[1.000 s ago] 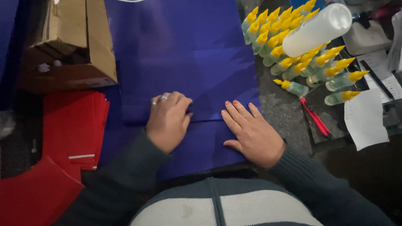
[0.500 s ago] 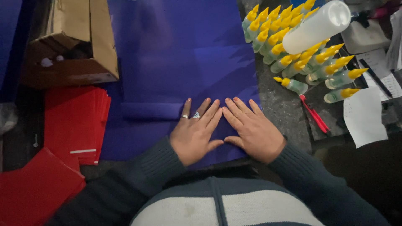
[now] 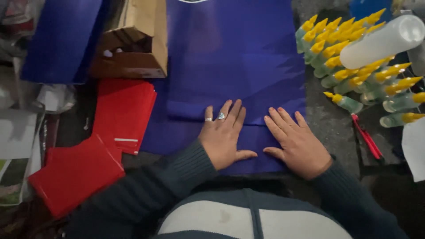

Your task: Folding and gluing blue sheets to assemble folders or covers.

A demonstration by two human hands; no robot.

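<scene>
Nearest, both hands lie flat, fingers spread, gripping nothing: the left hand (image 3: pixel 223 137), wearing rings, and the right hand (image 3: pixel 295 144) press the near edge of a deep blue paper sheet (image 3: pixel 234 57). It shows a folded flap just beyond the fingertips and spreads far up the desk (image 3: pixel 330 128), its top cut off. Red sheets (image 3: pixel 121 110) lie left, a cardboard box (image 3: pixel 133 48) beyond. Yellow-capped bottles (image 3: pixel 358 66) cluster far right, partly hidden.
</scene>
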